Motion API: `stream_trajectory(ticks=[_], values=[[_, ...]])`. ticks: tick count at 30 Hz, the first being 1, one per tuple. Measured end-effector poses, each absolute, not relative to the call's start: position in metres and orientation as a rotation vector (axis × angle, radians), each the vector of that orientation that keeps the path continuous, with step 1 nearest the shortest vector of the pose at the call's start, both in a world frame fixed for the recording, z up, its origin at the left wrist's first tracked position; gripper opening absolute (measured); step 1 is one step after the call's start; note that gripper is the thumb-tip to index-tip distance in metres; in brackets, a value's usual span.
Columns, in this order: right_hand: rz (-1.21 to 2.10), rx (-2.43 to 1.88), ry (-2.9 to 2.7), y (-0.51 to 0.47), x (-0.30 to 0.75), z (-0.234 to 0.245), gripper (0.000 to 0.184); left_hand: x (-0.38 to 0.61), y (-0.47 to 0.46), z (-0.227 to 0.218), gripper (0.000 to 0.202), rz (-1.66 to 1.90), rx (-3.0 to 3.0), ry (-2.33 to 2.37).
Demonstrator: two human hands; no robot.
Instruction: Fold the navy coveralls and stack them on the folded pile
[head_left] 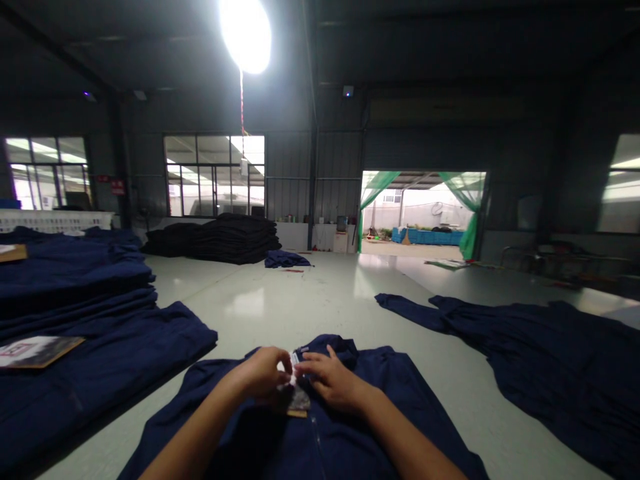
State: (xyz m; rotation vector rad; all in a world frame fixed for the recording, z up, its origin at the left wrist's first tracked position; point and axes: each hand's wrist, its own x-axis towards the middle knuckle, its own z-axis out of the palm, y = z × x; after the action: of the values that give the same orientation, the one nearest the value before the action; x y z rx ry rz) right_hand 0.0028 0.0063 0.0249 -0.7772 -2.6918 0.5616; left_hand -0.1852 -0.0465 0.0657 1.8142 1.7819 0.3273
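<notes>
A navy jacket (350, 427) lies spread flat on the pale floor (310, 300) at the bottom centre of the frame. Its collar points away from the person, which likely keeps the neck opening within easy reach. Both hands meet there. The left hand (264, 377) pinches a small paper tag (299, 400) (print too small to read), while the right hand (334, 381) rests loosely spread, its fingertips steadying the tag against the cloth. Stacked navy garments (75, 300) sit at left, another garment (550, 353) at right.

Large garment workshop hall: dark metal walls, wide pale work surface (300, 293), stacks of folded navy clothes (75, 280), dark fabric piles (225, 240), bright hanging lamp (245, 33), open doorway (420, 213) with green netting.
</notes>
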Motion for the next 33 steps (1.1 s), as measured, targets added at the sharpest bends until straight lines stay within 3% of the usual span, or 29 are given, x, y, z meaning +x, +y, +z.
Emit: stream_trajectory(ticks=[3, 7, 12, 18, 23, 30, 33], values=[[0.371, -0.776, -2.672, 0.002, 0.001, 0.027, 0.044, -0.182, -0.04, 0.056, 0.032, 0.43, 2.196, 1.949], [0.12, -1.094, -2.636, -0.001, 0.005, 0.03, 0.04, -0.177, -0.039, 0.041, 0.048, 0.13, 2.296, 1.798], [0.314, -1.779, -2.524, 0.007, 0.015, 0.018, 0.064, -0.177, -0.041, 0.029, 0.055, 0.011, 2.111, 1.872], [0.51, -1.787, -2.51, 0.029, 0.027, -0.002, 0.063, -0.191, -0.024, 0.009, 0.054, 0.132, 2.078, 1.948], [0.417, -1.816, -2.468, 0.037, 0.023, -0.012, 0.058, -0.198, -0.013, 0.001, 0.055, 0.195, 2.02, 1.943], [0.568, -1.72, -2.609, 0.033, 0.037, 0.009, 0.055, -0.212, -0.025, 0.033, 0.061, 0.133, 1.992, 1.879], [0.328, -1.811, -2.589, 0.029, 0.058, 0.016, 0.067, -0.237, -0.042, 0.04, 0.063, 0.11, 2.014, 1.984]])
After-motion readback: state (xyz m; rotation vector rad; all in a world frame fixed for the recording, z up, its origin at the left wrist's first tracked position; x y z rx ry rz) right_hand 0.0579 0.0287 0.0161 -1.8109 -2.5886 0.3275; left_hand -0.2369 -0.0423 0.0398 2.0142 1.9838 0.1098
